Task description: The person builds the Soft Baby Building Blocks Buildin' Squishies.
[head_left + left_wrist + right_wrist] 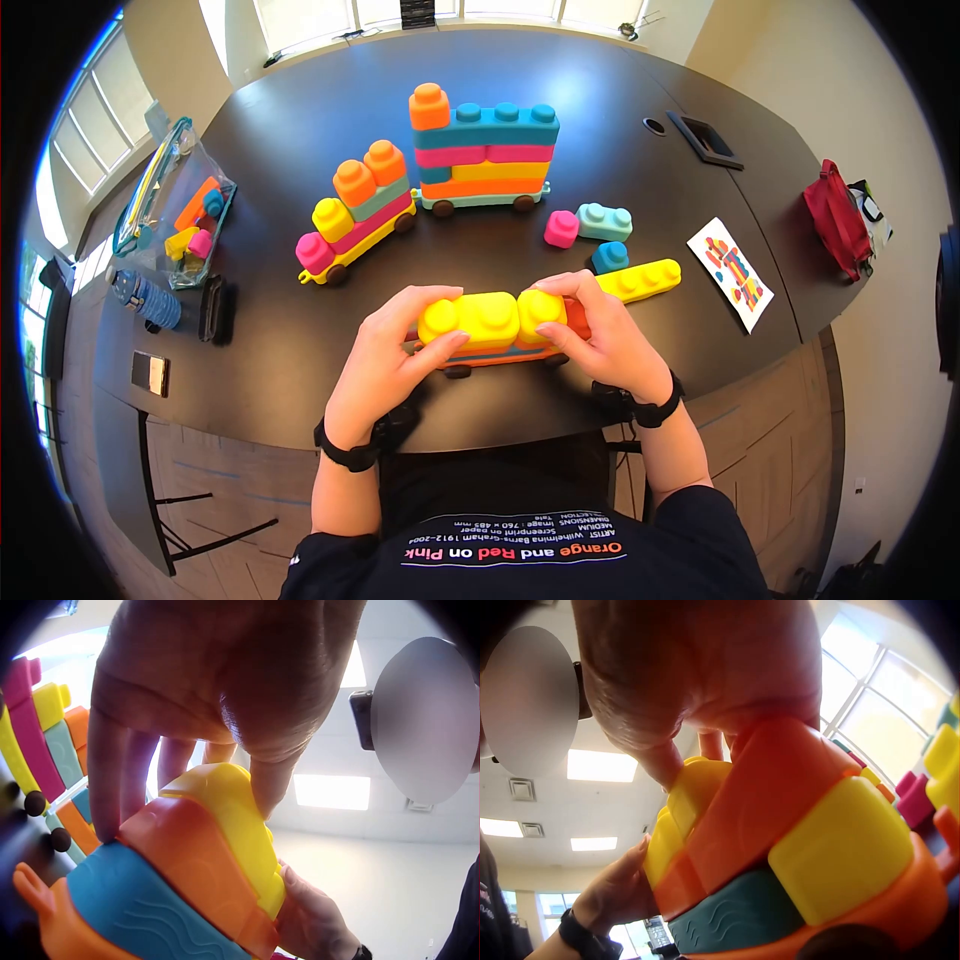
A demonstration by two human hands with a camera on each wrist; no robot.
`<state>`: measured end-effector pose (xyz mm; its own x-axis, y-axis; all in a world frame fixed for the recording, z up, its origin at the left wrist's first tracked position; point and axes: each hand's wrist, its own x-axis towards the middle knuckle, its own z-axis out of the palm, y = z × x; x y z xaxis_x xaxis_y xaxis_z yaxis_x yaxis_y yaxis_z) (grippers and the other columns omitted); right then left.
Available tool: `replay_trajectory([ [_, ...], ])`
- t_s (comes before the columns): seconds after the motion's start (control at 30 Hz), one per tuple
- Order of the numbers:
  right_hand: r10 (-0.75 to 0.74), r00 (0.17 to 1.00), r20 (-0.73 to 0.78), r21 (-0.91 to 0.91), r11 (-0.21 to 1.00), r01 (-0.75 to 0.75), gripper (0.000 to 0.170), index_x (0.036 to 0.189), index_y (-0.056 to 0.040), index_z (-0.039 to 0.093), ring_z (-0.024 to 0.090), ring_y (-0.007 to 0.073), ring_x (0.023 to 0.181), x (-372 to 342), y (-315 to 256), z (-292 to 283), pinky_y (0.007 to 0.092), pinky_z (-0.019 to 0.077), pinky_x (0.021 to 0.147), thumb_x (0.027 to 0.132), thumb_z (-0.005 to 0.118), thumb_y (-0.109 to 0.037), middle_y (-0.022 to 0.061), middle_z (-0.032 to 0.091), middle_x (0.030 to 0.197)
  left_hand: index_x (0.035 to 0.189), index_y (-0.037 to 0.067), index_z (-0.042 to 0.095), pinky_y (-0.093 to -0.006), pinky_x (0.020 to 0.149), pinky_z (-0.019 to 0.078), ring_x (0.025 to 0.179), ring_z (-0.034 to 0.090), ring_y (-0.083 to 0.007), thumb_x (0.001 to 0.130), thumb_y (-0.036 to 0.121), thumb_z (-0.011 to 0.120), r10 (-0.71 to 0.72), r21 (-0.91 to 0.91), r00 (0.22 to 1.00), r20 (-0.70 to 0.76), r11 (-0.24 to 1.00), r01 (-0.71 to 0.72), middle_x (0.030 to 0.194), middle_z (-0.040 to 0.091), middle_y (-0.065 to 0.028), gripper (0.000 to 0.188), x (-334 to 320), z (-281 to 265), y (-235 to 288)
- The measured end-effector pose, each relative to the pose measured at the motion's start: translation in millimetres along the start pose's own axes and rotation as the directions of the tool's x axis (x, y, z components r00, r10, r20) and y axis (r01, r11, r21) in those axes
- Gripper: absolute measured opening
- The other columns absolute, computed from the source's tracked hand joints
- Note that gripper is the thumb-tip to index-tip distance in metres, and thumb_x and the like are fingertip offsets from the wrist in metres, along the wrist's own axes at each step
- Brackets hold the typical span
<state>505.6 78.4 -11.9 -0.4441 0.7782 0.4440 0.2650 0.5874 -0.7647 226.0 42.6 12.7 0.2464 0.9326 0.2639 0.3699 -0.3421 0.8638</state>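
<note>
In front of the person stands a wheeled toy car of stacked blocks, with an orange wheeled base. Above the base are a blue block with wavy lines, a yellow block at one end and a red block. The left hand grips a long yellow block on top, thumb on the near side and fingers on the far side. Beside it, the right hand pinches a small square yellow block the same way. The two yellow blocks sit side by side; the palms hide the car's ends.
Behind stand a tall block wagon and a stepped yellow-based wagon. Loose pink, mint, blue and long yellow blocks lie right, near a picture card. A clear bag and bottle are left.
</note>
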Motion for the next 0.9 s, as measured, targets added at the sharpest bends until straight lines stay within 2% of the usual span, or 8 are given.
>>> replay_trajectory([
  [0.23,0.004,1.000,0.004,-0.002,1.000,-0.004,0.035,0.126,-0.0039,0.059,0.066,0.0261,0.079,-2,0,-2,0.0353,0.0520,0.073,0.098,0.076,-0.015,0.0130,0.069,0.097,0.133,0.004,0.066,-0.0317,0.088,0.0599,0.110,0.068,-0.0181,0.095,0.011,0.077,-0.002,-0.011,1.000,0.005,1.000,0.002,0.120,0.070,-0.0093,0.040,0,0,-1],
  [0.3,0.152,0.977,0.147,0.004,0.988,-0.154,0.036,0.135,-0.0011,0.053,0.066,0.0210,0.120,-3,-6,-9,0.0363,0.0532,0.104,0.103,0.068,-0.004,0.0152,0.064,0.132,0.133,0.004,0.066,-0.0317,0.088,0.0598,0.110,0.068,-0.0181,0.096,0.011,0.077,0.002,-0.009,1.000,0.000,1.000,-0.002,0.120,0.070,-0.0094,0.040,-1,1,-2],
  [0.43,0.084,0.987,0.140,-0.043,0.996,-0.079,0.034,0.131,-0.0016,0.060,0.068,0.0269,0.120,10,-16,-25,0.0388,0.0533,0.104,0.099,0.073,-0.007,0.0151,0.067,0.130,0.133,0.004,0.067,-0.0314,0.087,0.0596,0.110,0.068,-0.0180,0.095,0.012,0.077,0.011,-0.006,1.000,-0.004,1.000,-0.012,0.121,0.070,-0.0093,0.040,0,1,-4],
  [0.5,-0.095,0.987,0.132,-0.344,0.929,0.135,0.035,0.124,-0.0048,0.068,0.071,0.0355,0.109,22,-13,-44,0.0410,0.0555,0.097,0.096,0.077,-0.023,0.0153,0.072,0.117,0.133,0.005,0.067,-0.0306,0.086,0.0591,0.110,0.068,-0.0179,0.095,0.012,0.077,0.013,-0.004,1.000,-0.013,1.000,-0.013,0.122,0.070,-0.0089,0.040,0,1,-4],
  [0.67,0.120,0.993,-0.015,-0.761,0.643,-0.089,0.029,0.111,-0.0056,0.071,0.069,0.0374,0.101,38,40,-93,0.0473,0.0566,0.088,0.092,0.079,-0.025,0.0144,0.071,0.107,0.133,0.005,0.066,-0.0335,0.087,0.0603,0.110,0.069,-0.0218,0.096,0.015,0.077,0.007,0.000,1.000,-0.008,1.000,-0.007,0.121,0.070,-0.0108,0.040,0,1,-1],
  [0.73,0.326,0.945,0.007,-0.895,0.423,-0.139,0.029,0.107,-0.0050,0.071,0.069,0.0374,0.099,34,71,-105,0.0482,0.0570,0.085,0.089,0.081,-0.026,0.0153,0.071,0.104,0.132,0.005,0.066,-0.0366,0.089,0.0619,0.109,0.071,-0.0259,0.096,0.017,0.078,0.014,0.011,1.000,-0.010,1.000,-0.014,0.119,0.070,-0.0131,0.039,0,0,-1],
  [0.8,0.346,0.938,0.033,-0.855,0.495,-0.153,0.030,0.106,-0.0032,0.071,0.069,0.0377,0.101,34,85,-109,0.0476,0.0563,0.086,0.088,0.082,-0.025,0.0163,0.070,0.104,0.133,0.006,0.067,-0.0311,0.086,0.0582,0.109,0.068,-0.0183,0.095,0.013,0.077,0.010,0.008,1.000,-0.010,1.000,-0.010,0.120,0.071,-0.0083,0.040,-1,1,-5],
  [0.9,0.368,0.927,0.073,-0.811,0.563,-0.159,0.031,0.103,-0.0011,0.070,0.069,0.0389,0.098,39,77,-111,0.0445,0.0566,0.087,0.084,0.083,-0.021,0.0166,0.070,0.101,0.133,0.006,0.067,-0.0312,0.086,0.0581,0.108,0.068,-0.0187,0.094,0.013,0.077,0.007,0.001,1.000,-0.008,1.000,-0.007,0.119,0.071,-0.0085,0.040,0,0,-4],
])
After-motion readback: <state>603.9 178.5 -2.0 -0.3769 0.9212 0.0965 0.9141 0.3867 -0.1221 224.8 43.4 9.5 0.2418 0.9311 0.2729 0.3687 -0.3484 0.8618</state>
